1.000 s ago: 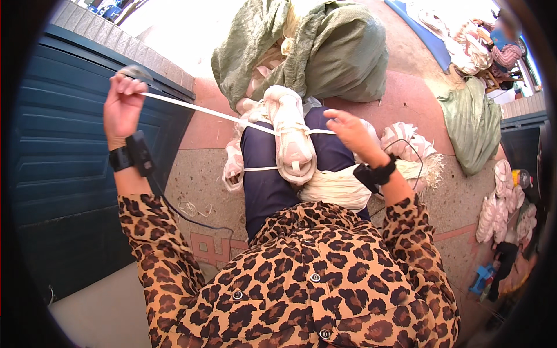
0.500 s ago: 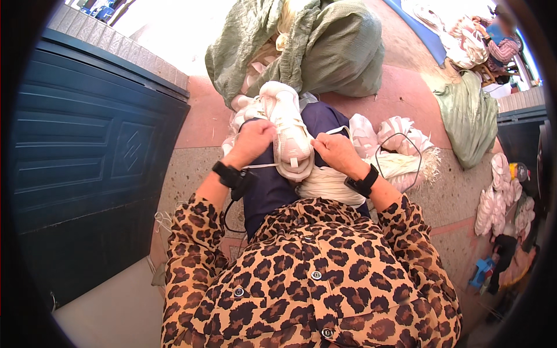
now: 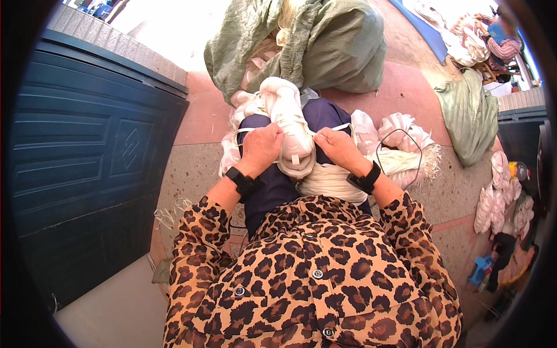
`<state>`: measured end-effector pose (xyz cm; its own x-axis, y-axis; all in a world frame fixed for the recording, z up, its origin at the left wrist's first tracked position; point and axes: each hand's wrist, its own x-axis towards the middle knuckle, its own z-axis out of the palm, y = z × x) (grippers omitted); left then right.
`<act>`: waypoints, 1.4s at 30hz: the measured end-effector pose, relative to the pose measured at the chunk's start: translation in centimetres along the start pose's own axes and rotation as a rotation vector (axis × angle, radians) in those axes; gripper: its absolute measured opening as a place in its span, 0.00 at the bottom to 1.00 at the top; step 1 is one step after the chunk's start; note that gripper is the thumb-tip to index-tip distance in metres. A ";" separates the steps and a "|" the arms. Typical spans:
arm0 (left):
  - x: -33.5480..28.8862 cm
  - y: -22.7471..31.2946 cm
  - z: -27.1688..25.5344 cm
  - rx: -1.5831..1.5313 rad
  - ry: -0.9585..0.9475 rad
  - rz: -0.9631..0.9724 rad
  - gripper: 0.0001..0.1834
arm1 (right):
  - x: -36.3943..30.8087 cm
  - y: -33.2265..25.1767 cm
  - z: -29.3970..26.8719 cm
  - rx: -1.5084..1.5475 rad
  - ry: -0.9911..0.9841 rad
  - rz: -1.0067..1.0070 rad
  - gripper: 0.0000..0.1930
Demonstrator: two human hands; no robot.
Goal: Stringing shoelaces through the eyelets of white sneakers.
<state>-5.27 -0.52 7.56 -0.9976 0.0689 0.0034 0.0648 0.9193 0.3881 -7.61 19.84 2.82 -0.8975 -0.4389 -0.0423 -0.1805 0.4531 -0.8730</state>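
A white and pale pink sneaker (image 3: pixel 294 130) rests on my lap between my knees, its toe toward me. My left hand (image 3: pixel 261 149) is closed at the sneaker's left side, pinching a white shoelace (image 3: pixel 240 132) that loops out over my left knee. On the right side my right hand (image 3: pixel 342 152) is also closed, with a lace end between its fingertips and more lace showing above the knuckles. Beneath the sneaker and across my right thigh lies a thick bundle of white laces (image 3: pixel 332 183).
Large green woven sacks (image 3: pixel 342 49) stand ahead, one holding shoes. More sneakers (image 3: pixel 400 132) lie by my right leg, others (image 3: pixel 498 194) farther right. A dark blue panelled door (image 3: pixel 87 151) borders the left. Another person (image 3: pixel 503 46) sits far right beside piled white shoes.
My left hand has moved up and in toward the sneaker. Its lace, earlier stretched low across my thigh, now loops higher over the left knee. My right hand has barely shifted.
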 end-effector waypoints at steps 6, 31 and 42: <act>0.0 -0.2 0.4 0.110 0.039 0.041 0.08 | 0.7 -1.5 0.8 0.077 0.109 -0.025 0.12; 1.0 0.2 0.8 -0.034 0.041 0.065 0.08 | 3.7 -1.3 2.4 0.638 -0.077 0.218 0.16; 2.8 1.2 -1.1 0.038 0.085 0.197 0.07 | 4.4 -3.1 -2.1 0.903 0.027 0.339 0.11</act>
<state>-8.02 0.36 9.06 -0.9640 0.2170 0.1537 0.2575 0.9056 0.3371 -11.85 18.09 6.38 -0.8559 -0.3718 -0.3595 0.4574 -0.2200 -0.8616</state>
